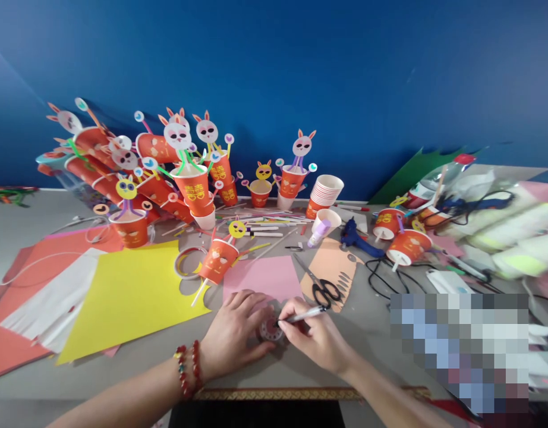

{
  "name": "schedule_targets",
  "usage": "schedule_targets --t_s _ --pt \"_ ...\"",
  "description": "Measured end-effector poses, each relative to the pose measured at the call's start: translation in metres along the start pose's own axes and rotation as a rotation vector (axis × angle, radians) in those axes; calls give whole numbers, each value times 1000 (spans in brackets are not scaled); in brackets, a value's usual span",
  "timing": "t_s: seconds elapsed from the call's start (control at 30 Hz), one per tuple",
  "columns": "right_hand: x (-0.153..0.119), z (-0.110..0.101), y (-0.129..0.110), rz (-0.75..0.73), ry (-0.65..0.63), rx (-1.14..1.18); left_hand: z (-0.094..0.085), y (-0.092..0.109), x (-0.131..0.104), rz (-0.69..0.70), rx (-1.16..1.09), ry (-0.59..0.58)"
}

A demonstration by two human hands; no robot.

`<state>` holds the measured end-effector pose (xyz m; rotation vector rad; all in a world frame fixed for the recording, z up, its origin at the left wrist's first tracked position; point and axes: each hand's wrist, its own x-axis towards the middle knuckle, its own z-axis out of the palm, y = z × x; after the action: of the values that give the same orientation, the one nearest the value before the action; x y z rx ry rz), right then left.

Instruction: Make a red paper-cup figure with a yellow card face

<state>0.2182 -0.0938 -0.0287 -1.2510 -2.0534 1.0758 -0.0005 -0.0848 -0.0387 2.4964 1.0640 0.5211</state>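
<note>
A small round disc (271,329) with a ring of pale marks lies on the table; its exact kind is hard to make out. My left hand (233,336) rests low on the table, thumb and fingers bracketing the disc and holding it by its edge. Between the fingers of my right hand (316,339) is a pen (306,314), its dark tip at the disc's right side. Just behind my hands is a pink paper sheet (263,276). Black-handled scissors (325,292) lie on peach paper (331,264) to the right.
Yellow paper (126,300) spreads left, near a tape roll (189,263). Orange cups with rabbit figures (191,190) crowd the back left. A fallen cup figure (219,261) lies nearer. Stacked cups (325,193), a blue glue gun (358,238) and cables stand right of centre.
</note>
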Motion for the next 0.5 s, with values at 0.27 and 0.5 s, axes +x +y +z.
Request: schedule_targets --t_s 0.27,0.5 --pt "6 0 -1 -60 2 -54 1 -1 0 -8 1 -19" --pt "6 2 0 -88 10 -96 1 0 0 -24 -20 -21"
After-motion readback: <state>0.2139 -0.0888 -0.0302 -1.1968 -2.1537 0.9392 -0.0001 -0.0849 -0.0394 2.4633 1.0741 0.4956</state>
